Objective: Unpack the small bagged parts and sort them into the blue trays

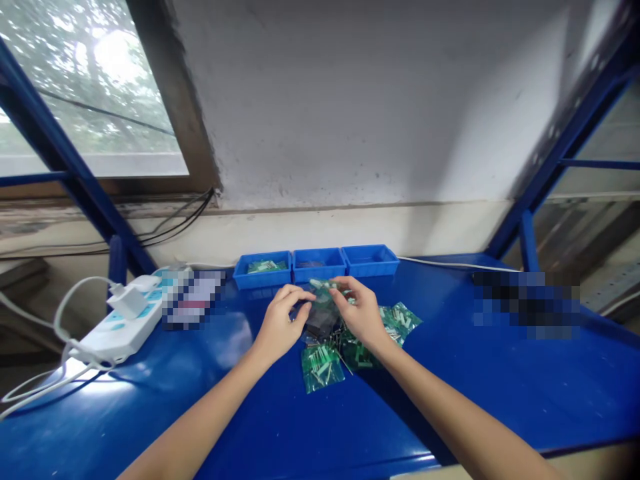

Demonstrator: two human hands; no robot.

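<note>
A small clear, greenish plastic bag (pixel 323 288) is held up above a pile. My right hand (pixel 363 310) pinches its right side between thumb and fingers. At the bag's left edge, my left hand (pixel 284 321) has its thumb and fingertips drawn close together on the plastic. Beneath lies a dark packet (pixel 323 320), partly hidden by the hands. A green bag of light, stick-like pieces (pixel 323 368) rests in front of it. More green bags (pixel 400 321) lie beside and under my right hand, with loose thin rods (pixel 344 360) among them.
Three blue trays stand along the back: the left tray (pixel 239 273) holds green bags, beside a middle tray (pixel 320 272) and a right tray (pixel 370 267). A white power strip (pixel 125 327) with cables is at left. Blurred items lie left and right on the blue table (pixel 240 413).
</note>
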